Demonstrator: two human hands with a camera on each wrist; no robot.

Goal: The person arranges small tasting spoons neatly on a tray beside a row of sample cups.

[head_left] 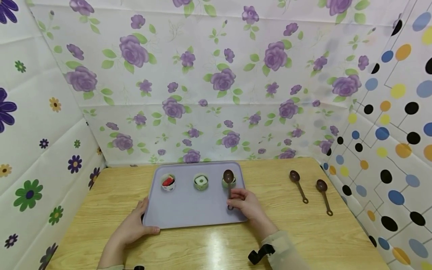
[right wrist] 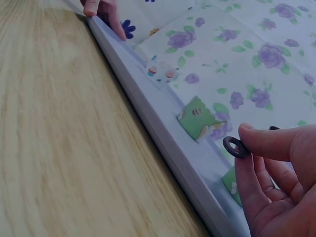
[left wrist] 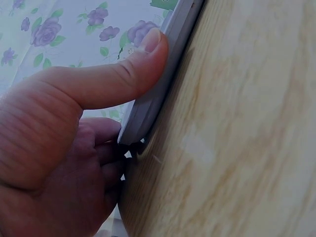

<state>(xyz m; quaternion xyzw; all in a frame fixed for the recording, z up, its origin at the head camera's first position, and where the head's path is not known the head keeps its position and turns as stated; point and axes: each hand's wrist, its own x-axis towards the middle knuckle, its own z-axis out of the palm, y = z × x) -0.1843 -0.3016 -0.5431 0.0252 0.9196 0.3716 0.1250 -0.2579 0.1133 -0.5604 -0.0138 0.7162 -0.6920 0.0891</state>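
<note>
On the table lies a lilac tray (head_left: 189,210) with three small paper cups in a row. The left cup (head_left: 168,187) holds something red, the middle cup (head_left: 201,186) something white and green. My right hand (head_left: 248,205) pinches the handle of a brown spoon (head_left: 228,176) between thumb and fingers; its bowl overlaps the right cup (head_left: 224,183) in the head view, hiding what is inside. In the right wrist view, the ring at the handle's end (right wrist: 236,147) pokes out by the thumb. My left hand (head_left: 133,225) grips the tray's front left corner, thumb along the front edge.
Two more brown spoons lie on the table to the right of the tray, one nearer (head_left: 297,185) and one further right (head_left: 324,195). Flowered cloth (head_left: 202,123) hangs behind the table, with patterned sheets at both sides.
</note>
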